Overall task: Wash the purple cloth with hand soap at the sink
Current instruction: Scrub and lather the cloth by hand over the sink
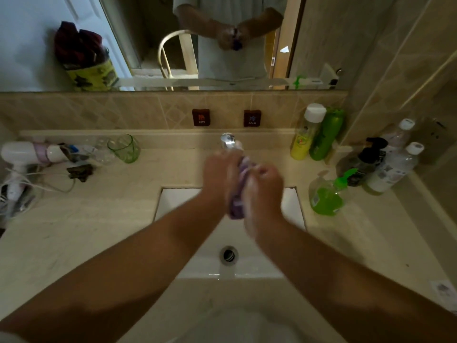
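**Both hands on purple cloth over sink**

Beige stone-look vanity counter (103, 219), white rectangular sink (249, 258) set in at centre, drain (229, 254) at 6 o'clock of the hands. Chrome faucet (228, 141) at 12 o'clock of the basin, red HOT tag (201, 117) and COLD tag (252, 118) on the tiled backsplash above it. Mirror (222, 40) over the tiles. Green glass tumbler (124, 148) and white hair dryer (32, 152) at 9–10 o'clock. Green hand soap pump bottle (326, 194) at 3 o'clock of the sink; yellow bottle (306, 134) and dark green bottle (326, 134) at 1–2 o'clock.

Both forearms reach in from 6 o'clock and meet above the basin just below the faucet. Left hand (218, 174) and right hand (265, 186) are curled around the bunched purple cloth (238, 191), gripped between them; its lower end hangs out beneath. Hands blurred, suds on the right one.
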